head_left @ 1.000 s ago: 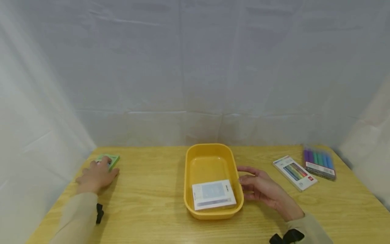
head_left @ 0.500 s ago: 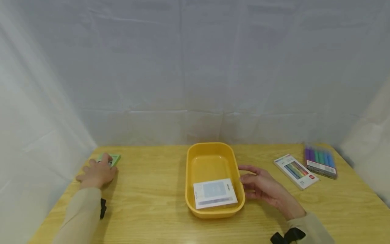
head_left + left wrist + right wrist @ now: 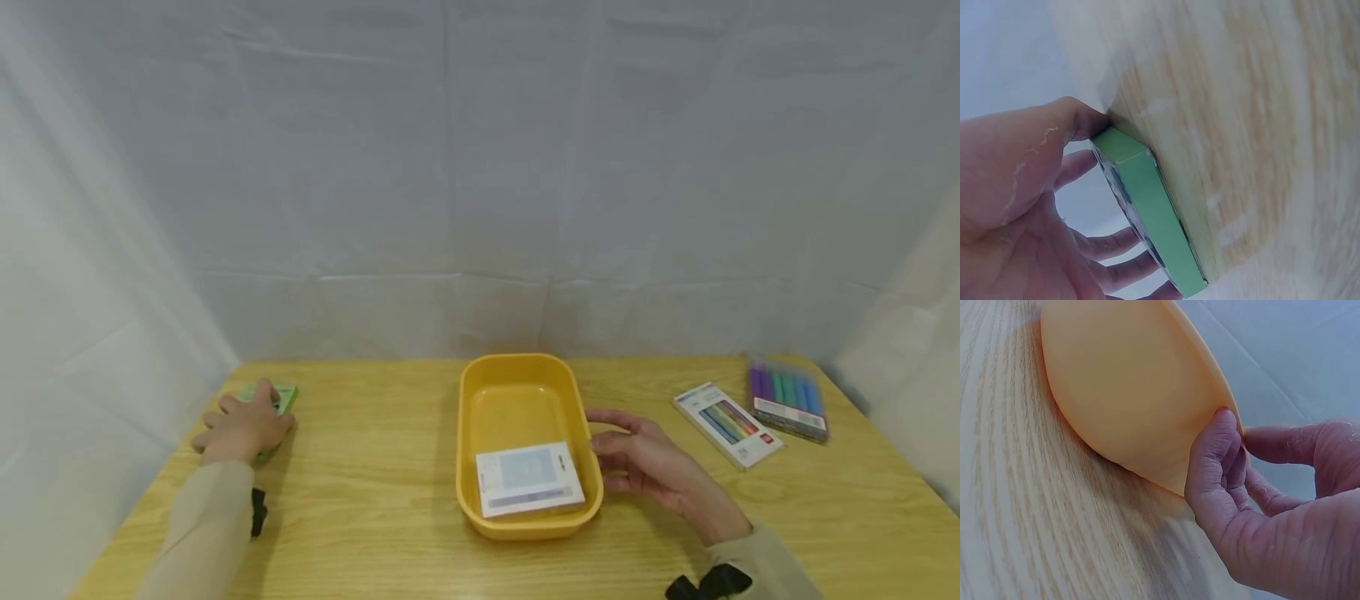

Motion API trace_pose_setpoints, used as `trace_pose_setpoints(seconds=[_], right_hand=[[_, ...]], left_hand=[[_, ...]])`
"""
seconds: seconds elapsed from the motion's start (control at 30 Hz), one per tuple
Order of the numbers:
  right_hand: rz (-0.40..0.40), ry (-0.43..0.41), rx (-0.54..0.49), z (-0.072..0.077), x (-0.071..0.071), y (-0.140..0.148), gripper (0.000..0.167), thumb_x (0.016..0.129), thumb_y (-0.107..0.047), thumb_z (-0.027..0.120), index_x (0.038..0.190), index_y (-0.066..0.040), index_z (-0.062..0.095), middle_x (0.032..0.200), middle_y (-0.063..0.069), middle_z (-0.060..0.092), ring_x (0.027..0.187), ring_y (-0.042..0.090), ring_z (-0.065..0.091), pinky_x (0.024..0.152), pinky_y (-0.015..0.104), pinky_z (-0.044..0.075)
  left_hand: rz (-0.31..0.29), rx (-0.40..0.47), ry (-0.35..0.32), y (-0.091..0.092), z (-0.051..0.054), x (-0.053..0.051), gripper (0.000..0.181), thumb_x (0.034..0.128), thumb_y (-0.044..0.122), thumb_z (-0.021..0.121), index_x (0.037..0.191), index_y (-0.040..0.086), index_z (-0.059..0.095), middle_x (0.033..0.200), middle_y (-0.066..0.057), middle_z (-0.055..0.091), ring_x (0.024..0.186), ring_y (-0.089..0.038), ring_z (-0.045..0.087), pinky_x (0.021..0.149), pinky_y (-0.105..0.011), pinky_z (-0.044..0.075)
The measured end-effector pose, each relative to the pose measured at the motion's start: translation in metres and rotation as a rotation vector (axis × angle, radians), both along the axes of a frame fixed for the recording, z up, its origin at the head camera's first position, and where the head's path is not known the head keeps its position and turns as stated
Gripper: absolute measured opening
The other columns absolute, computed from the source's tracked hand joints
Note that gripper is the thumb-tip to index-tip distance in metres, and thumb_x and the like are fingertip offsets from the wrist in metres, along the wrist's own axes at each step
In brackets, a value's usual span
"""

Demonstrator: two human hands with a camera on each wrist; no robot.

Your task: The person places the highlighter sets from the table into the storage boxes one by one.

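At the far left of the table, my left hand (image 3: 243, 425) grips a flat green box (image 3: 1159, 209). Its thumb is at one end of the box and its fingers lie across the printed face. In the head view the hand covers most of the box. My right hand (image 3: 652, 467) is at the right side of a yellow plastic bin (image 3: 468, 433). In the right wrist view its curled fingers (image 3: 1213, 456) hold the bin's edge. A white box with a pale blue panel (image 3: 528, 475) lies inside the bin, at its near end.
To the right of the right hand lies a white box of coloured pencils (image 3: 727, 425). Beyond it is a clear pack of purple, green and blue markers (image 3: 787, 400). White sheeting (image 3: 480, 167) hangs behind the wooden table (image 3: 360, 483) and at both sides.
My left hand has shifted slightly to the right at the green box, and part of the box now shows below the hand. The right hand stays at the bin.
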State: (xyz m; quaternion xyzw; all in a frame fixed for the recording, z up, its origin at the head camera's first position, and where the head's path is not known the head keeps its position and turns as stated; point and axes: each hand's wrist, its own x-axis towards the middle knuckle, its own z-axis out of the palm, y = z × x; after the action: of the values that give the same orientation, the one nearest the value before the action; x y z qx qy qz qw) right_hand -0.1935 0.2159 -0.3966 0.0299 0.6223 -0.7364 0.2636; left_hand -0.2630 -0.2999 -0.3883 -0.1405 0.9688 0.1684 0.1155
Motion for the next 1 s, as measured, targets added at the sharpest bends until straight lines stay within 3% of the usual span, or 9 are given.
trace_pose_setpoints(seconds=[0.3, 0.9, 1.0], right_hand=[[0.01, 0.012, 0.0, -0.003, 0.0, 0.002, 0.069, 0.1, -0.015, 0.061, 0.158, -0.002, 0.026, 0.109, 0.001, 0.074, 0.093, 0.014, 0.072, 0.079, 0.031, 0.062], [0.018, 0.019, -0.019, -0.007, -0.001, 0.003, 0.072, 0.098, -0.014, 0.063, 0.158, -0.002, 0.025, 0.108, 0.001, 0.075, 0.094, 0.014, 0.072, 0.08, 0.032, 0.063], [0.019, 0.021, -0.017, -0.006, -0.002, 0.002, 0.072, 0.098, -0.015, 0.063, 0.158, -0.002, 0.025, 0.109, 0.001, 0.074, 0.095, 0.015, 0.072, 0.081, 0.033, 0.063]], left_hand=[[-0.031, 0.003, -0.02, -0.002, -0.004, 0.0, 0.051, 0.1043, 0.037, 0.051, 0.139, 0.006, 0.03, 0.127, -0.052, 0.023, 0.1, -0.064, 0.034, 0.076, -0.068, 0.037], [-0.06, -0.004, 0.0, 0.0, 0.001, 0.009, 0.047, 0.1039, 0.036, 0.051, 0.135, 0.006, 0.033, 0.114, -0.046, 0.034, 0.091, -0.054, 0.039, 0.073, -0.062, 0.036], [-0.079, -0.005, -0.004, -0.005, 0.002, 0.01, 0.049, 0.1039, 0.037, 0.052, 0.136, 0.006, 0.032, 0.119, -0.052, 0.032, 0.098, -0.063, 0.039, 0.079, -0.073, 0.038]])
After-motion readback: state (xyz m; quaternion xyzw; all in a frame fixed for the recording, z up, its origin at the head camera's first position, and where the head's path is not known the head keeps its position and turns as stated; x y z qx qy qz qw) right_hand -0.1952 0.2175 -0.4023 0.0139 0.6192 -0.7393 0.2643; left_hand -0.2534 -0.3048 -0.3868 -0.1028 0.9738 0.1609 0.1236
